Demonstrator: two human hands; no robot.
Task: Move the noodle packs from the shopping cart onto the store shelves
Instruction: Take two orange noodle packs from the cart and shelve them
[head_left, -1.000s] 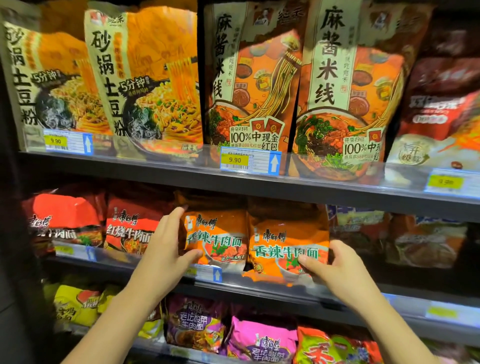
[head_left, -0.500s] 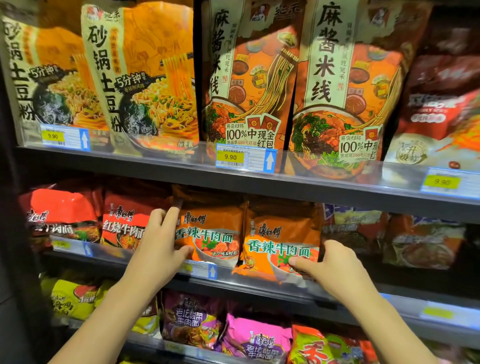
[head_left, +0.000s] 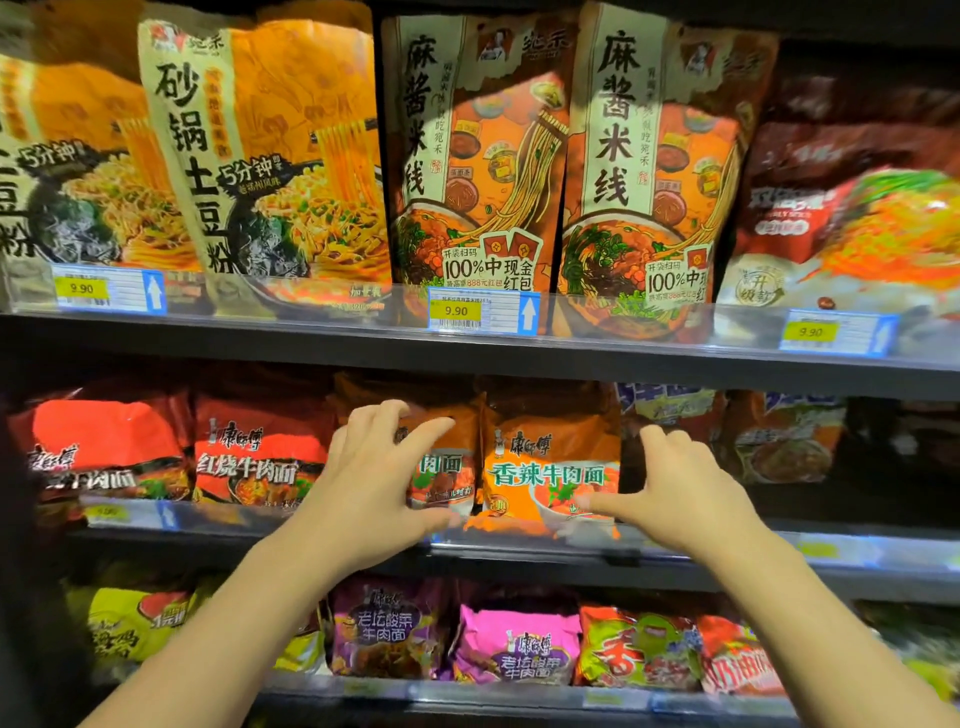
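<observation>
Two orange noodle packs stand side by side on the middle shelf (head_left: 519, 545). My left hand (head_left: 382, 478) covers the front of the left orange pack (head_left: 447, 467), thumb at its lower edge and index finger across its upper part, gripping it. My right hand (head_left: 675, 488) holds the right orange pack (head_left: 545, 467) by its right side, with the thumb lying on the lower front and the fingers curled round the edge. The shopping cart is out of view.
Red noodle packs (head_left: 249, 457) fill the middle shelf to the left, and darker packs (head_left: 779, 447) lie to the right. Tall orange bags (head_left: 270, 156) stand on the top shelf behind price tags (head_left: 483, 312). Purple, pink and yellow packs (head_left: 514, 644) line the bottom shelf.
My left hand slid right from the left pack's edge onto its front. The two orange packs sit further back and more upright. My right hand shifted to the right pack's side.
</observation>
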